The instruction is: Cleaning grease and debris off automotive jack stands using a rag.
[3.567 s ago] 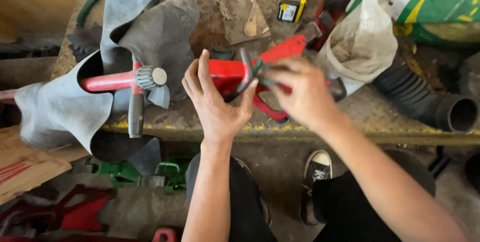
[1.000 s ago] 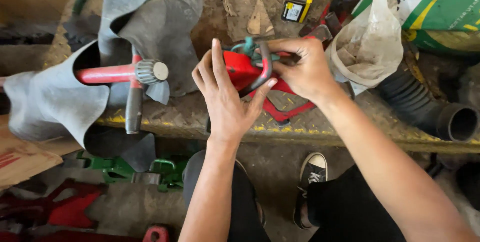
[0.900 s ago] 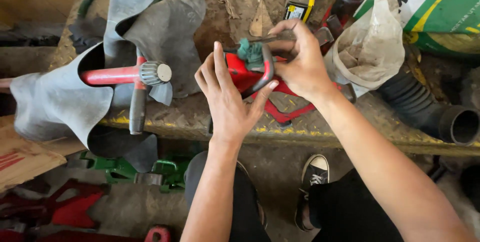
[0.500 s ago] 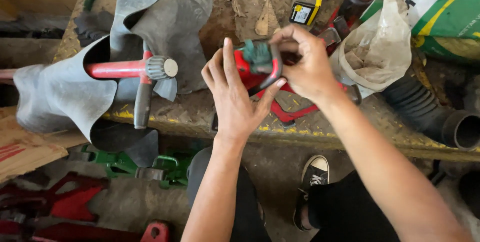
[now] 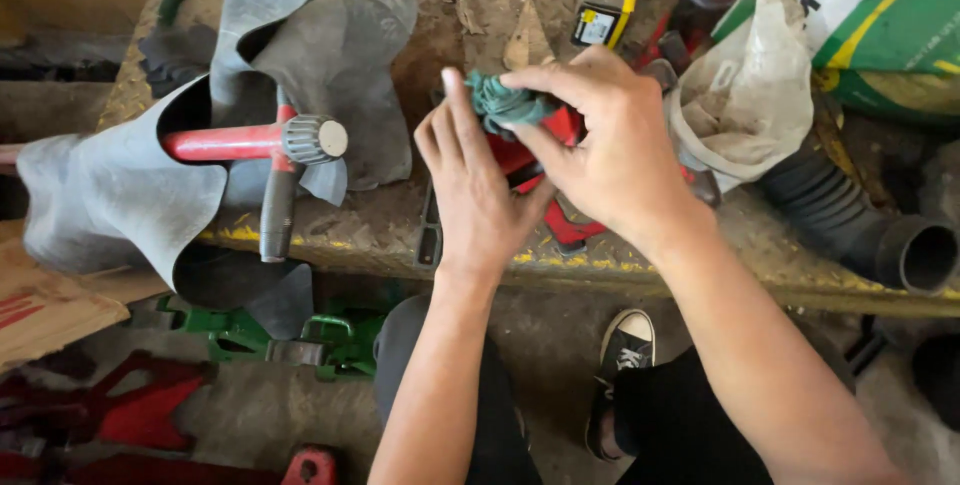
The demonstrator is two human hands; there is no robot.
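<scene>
Green rag [image 5: 505, 105] pinched in right hand [image 5: 610, 150]; left hand [image 5: 478, 195] open, steadying red tool [image 5: 545, 140]; wiping unfinished.

Worn metal, rubber, cloth

Bench [image 5: 400, 235]: rough tread-plate metal, rusty, matt. Inner tube [image 5: 120, 195]: matt grey rubber, dusty. Rag [image 5: 505, 105]: crumpled green cloth. Red tool [image 5: 570, 230]: painted metal, semi-gloss. Bag [image 5: 750, 95]: thin dirty plastic. Hose [image 5: 850, 215]: ribbed black rubber.

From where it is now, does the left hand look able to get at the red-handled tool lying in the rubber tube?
Probably yes. The left hand lies open under the green rag, gripping nothing firmly, and the red-handled tool lies exposed just to its left, with only bare bench top between them.
</scene>
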